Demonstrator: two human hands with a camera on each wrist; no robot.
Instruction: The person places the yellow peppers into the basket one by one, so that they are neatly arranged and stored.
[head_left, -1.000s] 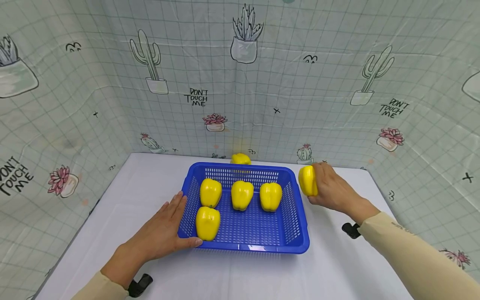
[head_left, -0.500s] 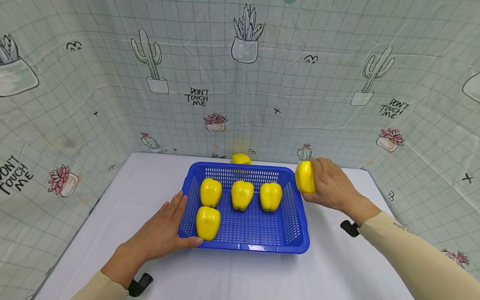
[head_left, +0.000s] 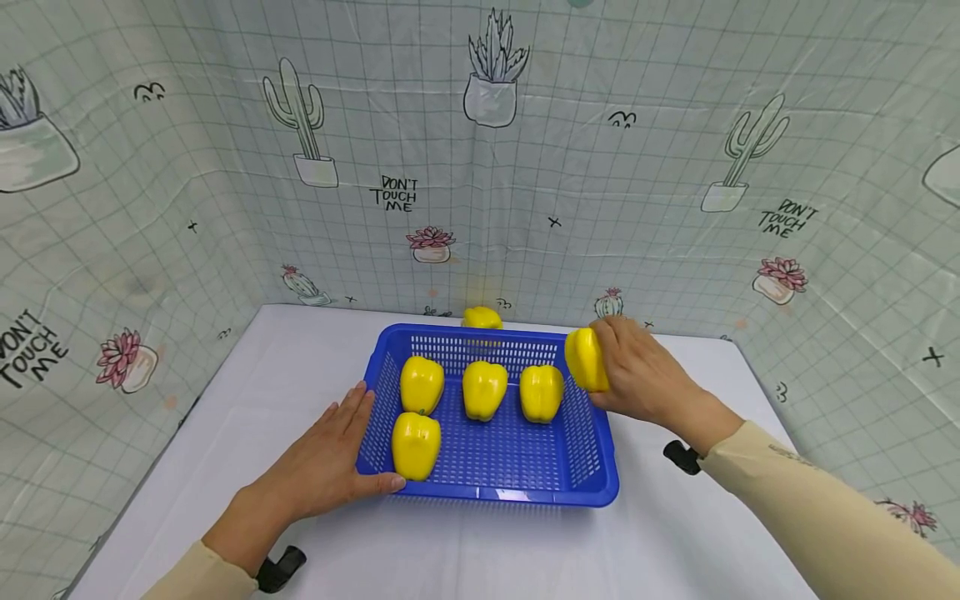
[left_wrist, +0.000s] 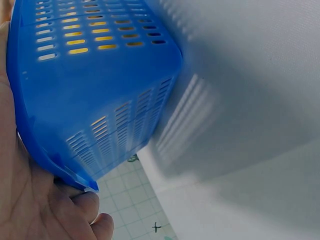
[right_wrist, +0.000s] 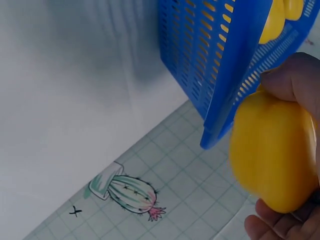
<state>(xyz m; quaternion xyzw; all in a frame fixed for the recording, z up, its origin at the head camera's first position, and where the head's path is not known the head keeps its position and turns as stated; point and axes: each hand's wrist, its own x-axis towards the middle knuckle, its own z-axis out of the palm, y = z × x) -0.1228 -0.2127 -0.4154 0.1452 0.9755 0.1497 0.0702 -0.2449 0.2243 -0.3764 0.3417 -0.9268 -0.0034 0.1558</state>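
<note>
I have the right hand (head_left: 643,372) gripping a pepper (head_left: 585,360) over the basket (head_left: 540,498), far right corner; left hand (head_left: 324,467), fingers straight, against its left edge. Four peppers (head_left: 484,390) inside.

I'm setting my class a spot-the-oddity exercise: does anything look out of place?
One yellow bell pepper sits behind the blue perforated basket, apart from the four bell peppers inside. Nothing looks spilled.

BACKDROP: pale gridded sheeting (head_left: 570,158) enclosed three sides, bearing cactus prints (head_left: 302,137) and lettering (head_left: 397,197) | SURFACE: white tabletop (head_left: 300,354) met the rear sheeting | LIGHT: illumination was diffuse; soft-edged shadows (left_wrist: 240,115) fell across the tabletop
</note>
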